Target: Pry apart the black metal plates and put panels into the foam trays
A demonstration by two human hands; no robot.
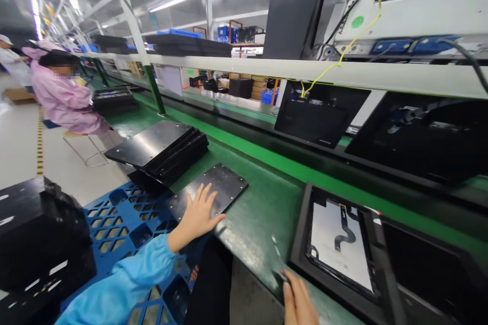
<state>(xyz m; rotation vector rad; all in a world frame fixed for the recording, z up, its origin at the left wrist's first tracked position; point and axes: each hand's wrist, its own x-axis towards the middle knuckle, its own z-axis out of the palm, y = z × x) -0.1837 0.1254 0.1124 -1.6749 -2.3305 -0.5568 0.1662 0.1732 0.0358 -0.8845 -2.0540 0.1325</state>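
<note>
My left hand point(200, 213) is spread open over a flat dark panel point(224, 185) with small holes near its edges, on the green bench; whether the palm presses on it I cannot tell. Between the fingers of my right hand point(299, 297), at the bottom, is a slim metal tool point(277, 249), its pale tip pointing up and away from me. Its exact kind is too small to make out. Just right of that hand, a black foam frame point(301, 233) holds a silver-backed display panel point(328, 233), with a dark curved flex cable point(345, 228) on it.
A stack of dark panels point(160, 144) stands beyond my left hand. Below left are a blue plastic pallet point(110, 213) and a black box point(38, 233). Black panels point(316, 111) lean along the back under a white rail point(244, 66). A person in pink point(63, 91) sits far left.
</note>
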